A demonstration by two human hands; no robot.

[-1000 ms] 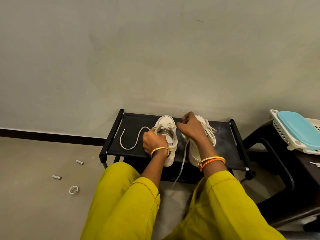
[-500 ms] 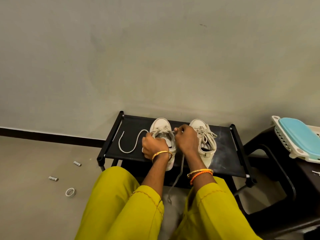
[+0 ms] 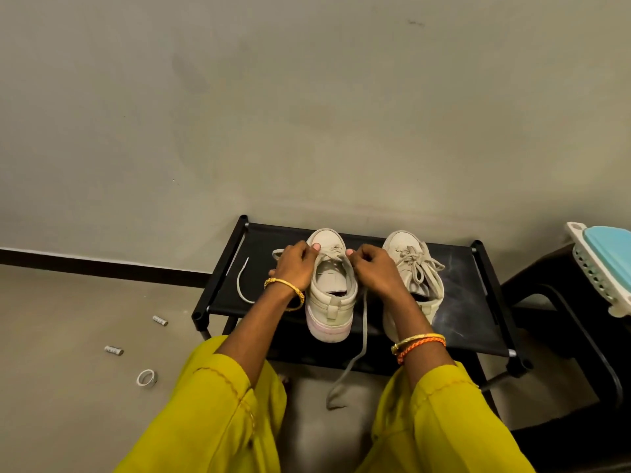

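Observation:
Two off-white sneakers stand on a black fabric shoe rack (image 3: 457, 295) against the wall. The left sneaker (image 3: 330, 295) has its lace threaded only near the toe. My left hand (image 3: 294, 268) pinches the lace on the shoe's left side, and my right hand (image 3: 375, 271) pinches it on the right side. One lace end (image 3: 243, 281) lies curved on the rack to the left; the other lace end (image 3: 355, 356) hangs off the rack's front edge down to the floor. The right sneaker (image 3: 415, 274) is fully laced, partly hidden by my right forearm.
A dark plastic stool (image 3: 560, 308) stands to the right, carrying a white basket with a blue lid (image 3: 604, 264). On the floor to the left lie two small batteries (image 3: 159, 320) (image 3: 113, 350) and a roll of tape (image 3: 146, 377). My knees in yellow fabric fill the foreground.
Both hands have moved forward from the shoe's opening toward its toe, each taking one side of the lace. The loose left lace end has been drawn shorter across the rack.

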